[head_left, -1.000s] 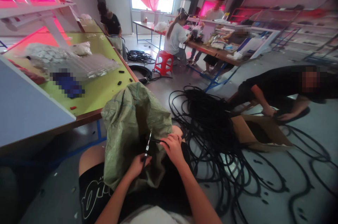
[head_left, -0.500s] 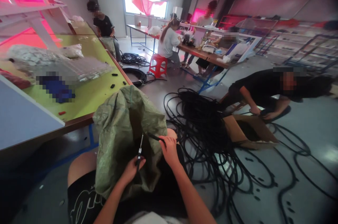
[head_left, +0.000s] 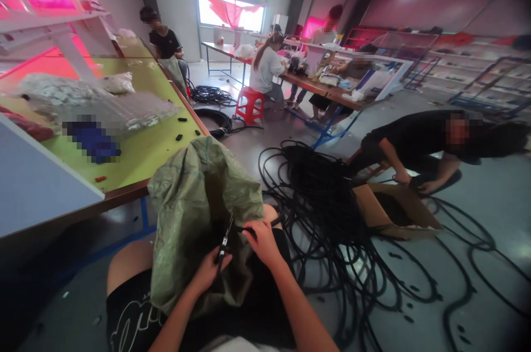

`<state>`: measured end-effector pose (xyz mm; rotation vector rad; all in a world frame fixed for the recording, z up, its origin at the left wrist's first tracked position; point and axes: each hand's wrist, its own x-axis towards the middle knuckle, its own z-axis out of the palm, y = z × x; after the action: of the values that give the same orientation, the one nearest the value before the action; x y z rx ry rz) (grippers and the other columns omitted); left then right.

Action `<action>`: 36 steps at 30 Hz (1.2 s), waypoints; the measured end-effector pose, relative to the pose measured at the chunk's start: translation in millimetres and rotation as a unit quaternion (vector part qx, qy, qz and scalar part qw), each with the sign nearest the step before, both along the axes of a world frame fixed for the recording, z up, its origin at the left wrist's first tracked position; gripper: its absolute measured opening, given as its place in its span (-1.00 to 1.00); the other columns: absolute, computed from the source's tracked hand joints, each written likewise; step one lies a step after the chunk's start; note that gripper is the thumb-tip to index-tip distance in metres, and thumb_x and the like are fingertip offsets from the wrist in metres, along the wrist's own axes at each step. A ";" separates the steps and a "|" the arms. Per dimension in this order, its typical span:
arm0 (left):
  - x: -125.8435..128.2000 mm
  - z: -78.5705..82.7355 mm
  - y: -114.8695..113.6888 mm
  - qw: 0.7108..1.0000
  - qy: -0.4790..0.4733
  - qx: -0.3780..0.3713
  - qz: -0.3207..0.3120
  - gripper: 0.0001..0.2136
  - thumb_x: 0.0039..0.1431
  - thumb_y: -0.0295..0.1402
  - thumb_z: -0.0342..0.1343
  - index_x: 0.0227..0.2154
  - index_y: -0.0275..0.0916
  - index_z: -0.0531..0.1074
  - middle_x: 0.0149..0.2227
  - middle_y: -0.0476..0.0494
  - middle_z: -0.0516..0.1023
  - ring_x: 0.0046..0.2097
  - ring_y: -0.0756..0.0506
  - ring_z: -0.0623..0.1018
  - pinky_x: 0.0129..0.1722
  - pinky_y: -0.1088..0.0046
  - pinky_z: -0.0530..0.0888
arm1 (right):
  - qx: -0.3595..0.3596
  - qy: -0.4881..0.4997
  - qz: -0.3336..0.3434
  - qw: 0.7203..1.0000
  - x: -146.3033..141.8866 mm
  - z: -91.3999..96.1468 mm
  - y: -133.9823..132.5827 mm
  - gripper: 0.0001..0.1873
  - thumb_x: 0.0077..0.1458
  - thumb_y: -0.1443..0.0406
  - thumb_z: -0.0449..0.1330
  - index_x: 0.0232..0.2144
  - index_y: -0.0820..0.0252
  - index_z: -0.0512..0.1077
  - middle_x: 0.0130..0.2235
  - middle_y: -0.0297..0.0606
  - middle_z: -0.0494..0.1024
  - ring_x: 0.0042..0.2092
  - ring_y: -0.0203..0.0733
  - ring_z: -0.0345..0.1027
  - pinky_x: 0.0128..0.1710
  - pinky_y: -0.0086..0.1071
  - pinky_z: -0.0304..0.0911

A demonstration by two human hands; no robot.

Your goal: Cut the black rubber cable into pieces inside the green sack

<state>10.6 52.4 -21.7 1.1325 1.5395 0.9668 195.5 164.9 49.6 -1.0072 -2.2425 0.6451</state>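
Observation:
My left hand is closed around a scissors-like tool with dark handles and slim silver blades pointing up and away. Whether it is scissors or pliers I cannot make out. My right hand grips a black cable whose end points left toward the blades. More of that cable shows past the knuckles on the right. Both hands are over the mouth of a green woven sack, which stands between my knees with its dark inside partly in view.
A large black cable coil lies on the floor to the right, beside a cardboard box and a bent-over co-worker. On the left, a green-topped table holds plastic bags and small black parts. Other people sit or stand farther back.
Both hands have come closer together; the tool has shifted slightly right and its blade tips are nearer the cable. My right hand has moved a little left and down along the cable.

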 end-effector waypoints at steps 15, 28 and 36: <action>2.0 13.6 -0.7 0.998 0.029 0.023 -0.052 -0.60 0.12 -0.04 0.08 -0.23 -0.32 0.49 -0.32 -0.15 0.55 -0.27 -0.11 0.48 -0.26 0.47 0.37 | -0.024 -0.008 0.033 0.999 0.4 2.4 -3.8 -0.81 0.17 0.23 0.19 -0.15 0.11 0.44 -0.17 -0.26 0.56 -0.10 -0.14 0.38 -0.02 -0.25 0.16; 14.0 18.6 6.8 0.999 0.023 0.016 -0.029 -0.50 0.02 0.13 0.08 -0.50 -0.31 0.46 -0.55 -0.08 0.46 -0.44 -0.08 0.44 -0.41 0.46 0.34 | 0.056 -0.069 -0.024 0.996 28.0 18.1 -9.2 -0.80 0.17 0.20 0.20 -0.15 0.10 0.48 -0.21 -0.28 0.59 -0.15 -0.20 0.43 -0.09 -0.33 0.19; 18.1 18.6 4.5 0.995 -0.024 0.055 -0.075 -0.33 -0.17 0.16 0.21 -0.10 -0.30 0.47 -0.18 -0.26 0.58 -0.13 -0.22 0.56 -0.07 0.30 0.45 | 0.030 -0.172 -0.067 0.982 37.3 45.3 -45.9 -0.61 0.27 0.05 0.01 -0.36 0.07 0.54 -0.44 -0.32 0.58 -0.39 -0.27 0.45 -0.39 -0.47 0.16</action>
<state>28.7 56.9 -3.1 1.2748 1.3562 0.9787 232.9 119.0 94.8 -1.3080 -2.4417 0.3624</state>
